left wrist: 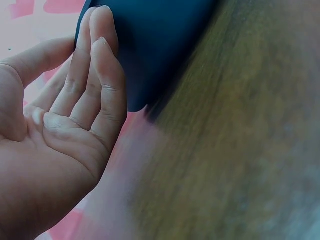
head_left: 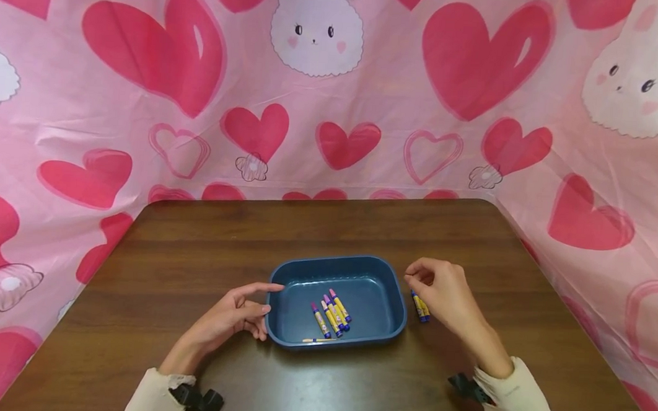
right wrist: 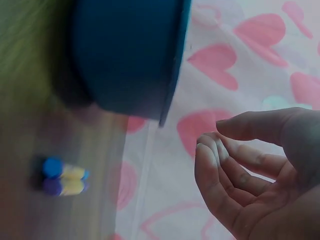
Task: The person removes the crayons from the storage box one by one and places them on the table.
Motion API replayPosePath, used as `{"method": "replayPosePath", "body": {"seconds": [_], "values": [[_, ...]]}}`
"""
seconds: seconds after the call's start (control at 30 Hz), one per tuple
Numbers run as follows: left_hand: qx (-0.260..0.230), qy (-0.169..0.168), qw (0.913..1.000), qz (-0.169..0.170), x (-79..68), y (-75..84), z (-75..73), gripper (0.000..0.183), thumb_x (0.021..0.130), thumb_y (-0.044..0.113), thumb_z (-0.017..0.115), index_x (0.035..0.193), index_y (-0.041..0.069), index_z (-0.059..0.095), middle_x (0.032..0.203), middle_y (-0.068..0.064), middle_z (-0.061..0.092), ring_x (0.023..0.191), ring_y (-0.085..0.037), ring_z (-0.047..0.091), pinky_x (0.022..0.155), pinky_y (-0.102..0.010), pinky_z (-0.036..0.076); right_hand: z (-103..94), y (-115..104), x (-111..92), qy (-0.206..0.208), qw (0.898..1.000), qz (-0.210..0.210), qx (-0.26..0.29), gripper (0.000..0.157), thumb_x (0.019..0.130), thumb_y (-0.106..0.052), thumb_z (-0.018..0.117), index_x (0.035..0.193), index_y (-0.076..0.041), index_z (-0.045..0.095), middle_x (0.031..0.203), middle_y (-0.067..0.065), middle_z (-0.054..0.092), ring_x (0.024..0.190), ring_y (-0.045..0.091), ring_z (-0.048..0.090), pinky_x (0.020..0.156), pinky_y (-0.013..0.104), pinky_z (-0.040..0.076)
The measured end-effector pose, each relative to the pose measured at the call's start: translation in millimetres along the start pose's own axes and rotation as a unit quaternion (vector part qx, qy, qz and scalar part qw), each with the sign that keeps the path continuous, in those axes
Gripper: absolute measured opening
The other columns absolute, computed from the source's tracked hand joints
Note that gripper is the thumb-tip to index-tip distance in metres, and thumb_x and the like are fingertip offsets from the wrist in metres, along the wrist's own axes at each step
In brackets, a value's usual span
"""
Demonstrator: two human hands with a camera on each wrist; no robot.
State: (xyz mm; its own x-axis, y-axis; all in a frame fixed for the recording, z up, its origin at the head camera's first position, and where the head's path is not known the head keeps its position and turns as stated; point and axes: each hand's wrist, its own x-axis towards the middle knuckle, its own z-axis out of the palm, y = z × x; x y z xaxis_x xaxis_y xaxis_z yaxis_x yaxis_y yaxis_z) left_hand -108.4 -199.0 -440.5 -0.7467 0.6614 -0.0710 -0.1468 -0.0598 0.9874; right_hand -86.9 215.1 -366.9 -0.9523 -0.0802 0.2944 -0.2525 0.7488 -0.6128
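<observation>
A dark blue tray (head_left: 337, 265) sits on the table, with several yellow-wrapped crayons (head_left: 331, 314) lying on its floor, their tips pink and purple. My left hand (head_left: 234, 315) holds the tray's left side: the index finger reaches over the rim, while the other fingers lie against the outer wall in the left wrist view. To the right of the tray, my right hand (head_left: 442, 292) is raised over two more crayons (right wrist: 65, 177). Its thumb and fingertips are close together with a small gap and nothing between them. In the head view this hand partly covers those two crayons.
The brown wooden table (head_left: 221, 237) extends around the tray on all sides. Behind it and at both sides hangs a pink cloth (head_left: 368, 96) with hearts and rabbits. Black straps (head_left: 196, 399) circle both wrists over pale sleeves.
</observation>
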Motion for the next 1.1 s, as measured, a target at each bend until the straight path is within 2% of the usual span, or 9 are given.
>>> {"method": "replayPosePath", "body": {"seconds": [0.27,0.5,0.67,0.87,1.0,1.1], "values": [[0.012,0.013,0.9998,-0.014,-1.0,0.2,-0.1,0.05,0.102,0.009,0.054,0.148,0.0,0.039,0.08,-0.011,0.072,0.07,-0.022,0.071,0.067,-0.034,0.06,13.3,-27,16,-0.051,0.998,-0.033,0.017,0.005,0.086,-0.007,0.075,0.091,-0.006,0.075,0.073,-0.003,0.067,0.064,0.011,0.058,0.057,0.025,0.053],[0.016,0.016,0.9996,-0.015,-0.9,-0.2,0.3,0.05,0.102,0.01,0.054,0.149,0.0,0.039,0.08,-0.012,0.072,0.07,-0.023,0.071,0.066,-0.035,0.06,33.4,-40,30,-0.09,0.994,-0.058,0.009,0.004,0.084,-0.008,0.075,0.088,-0.005,0.074,0.07,-0.005,0.065,0.062,0.008,0.057,0.056,0.024,0.051],[0.021,0.017,0.9996,-0.012,-0.1,0.5,1.8,0.05,0.102,0.01,0.054,0.149,0.0,0.04,0.079,-0.013,0.072,0.069,-0.024,0.071,0.065,-0.036,0.06,51.5,-43,33,-0.114,0.992,-0.055,0.007,0.008,0.083,-0.008,0.077,0.089,-0.004,0.074,0.069,-0.004,0.064,0.061,0.009,0.056,0.056,0.025,0.05],[0.018,0.015,0.9996,-0.013,1.4,0.9,3.3,0.049,0.102,0.01,0.053,0.149,0.0,0.04,0.08,-0.013,0.072,0.07,-0.024,0.071,0.066,-0.036,0.06,77.3,-42,28,-0.166,0.986,-0.028,0.013,0.009,0.084,-0.007,0.077,0.09,-0.002,0.073,0.066,-0.004,0.061,0.057,0.01,0.053,0.053,0.026,0.047],[0.011,0.017,0.9997,-0.013,1.5,0.5,3.4,0.049,0.102,0.009,0.052,0.149,0.0,0.039,0.08,-0.012,0.072,0.069,-0.023,0.071,0.067,-0.035,0.06,95.3,-39,24,-0.2,0.98,-0.018,0.001,0.006,0.084,-0.006,0.076,0.087,-0.005,0.072,0.067,-0.004,0.061,0.057,0.01,0.054,0.054,0.028,0.048],[0.006,0.017,0.9998,-0.01,0.7,-1.4,2.5,0.049,0.102,0.008,0.052,0.149,0.0,0.039,0.08,-0.011,0.072,0.069,-0.022,0.071,0.066,-0.034,0.06,105.4,-37,21,-0.209,0.978,-0.024,-0.007,0.005,0.082,-0.004,0.075,0.084,-0.006,0.071,0.069,-0.004,0.062,0.06,0.009,0.055,0.058,0.028,0.049]]}}
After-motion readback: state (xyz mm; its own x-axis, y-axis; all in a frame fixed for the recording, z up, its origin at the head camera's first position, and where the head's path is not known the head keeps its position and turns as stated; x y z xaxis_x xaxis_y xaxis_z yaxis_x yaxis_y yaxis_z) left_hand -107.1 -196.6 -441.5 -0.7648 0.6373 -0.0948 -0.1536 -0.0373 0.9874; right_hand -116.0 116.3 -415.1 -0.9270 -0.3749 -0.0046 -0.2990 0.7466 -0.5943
